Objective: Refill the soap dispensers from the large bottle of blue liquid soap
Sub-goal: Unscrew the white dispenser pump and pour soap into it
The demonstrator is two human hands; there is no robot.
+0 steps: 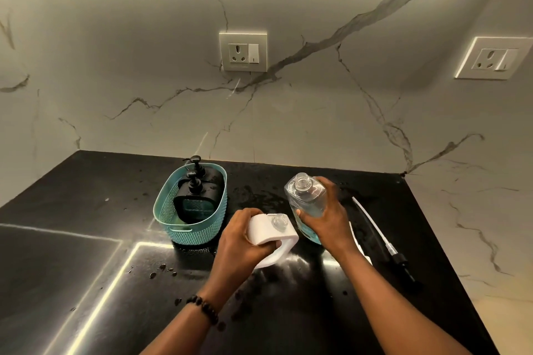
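On the black counter, my left hand grips a white soap dispenser whose clear neck is uncapped. Just to its right, my right hand holds a clear bottle upright with its mouth open; blue liquid soap sits low in it. The two containers stand close together without touching. Two black pump dispensers stand in a teal basket to the left. A pump head with a long tube lies on the counter to the right.
Water drops and a wet patch spread over the black counter. The marble wall behind carries two sockets. The counter's right edge runs close to the lying pump.
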